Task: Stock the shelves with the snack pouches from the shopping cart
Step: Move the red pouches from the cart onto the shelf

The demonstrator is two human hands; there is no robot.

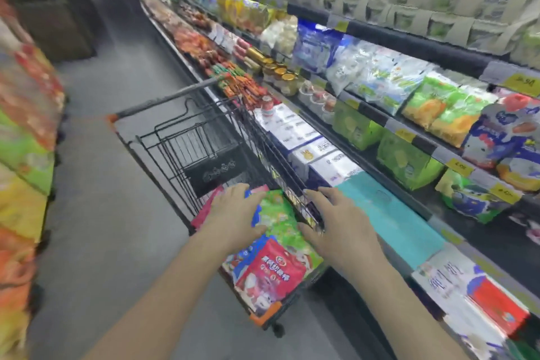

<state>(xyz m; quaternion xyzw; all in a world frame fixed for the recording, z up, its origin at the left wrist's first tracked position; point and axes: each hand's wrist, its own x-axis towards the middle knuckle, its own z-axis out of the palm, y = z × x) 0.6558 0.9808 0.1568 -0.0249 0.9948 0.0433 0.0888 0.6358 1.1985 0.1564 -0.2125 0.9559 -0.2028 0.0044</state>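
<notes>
A black wire shopping cart (181,143) stands in the aisle beside the shelves. Several snack pouches lie in its near end: a green one (280,222) on top and a red one (271,275) closer to me. My left hand (233,213) lies on the green pouch with its fingers spread and its thumb along the pouch's near side. My right hand (333,225) hovers over the cart's right rim with straight fingers, holding nothing. The picture is blurred.
Stocked shelves (409,126) run along the right with bagged snacks, jars and white boxes; a teal box (385,213) lies on the lowest ledge next to my right hand. More goods (26,126) line the left. Grey floor (96,184) lies left of the cart.
</notes>
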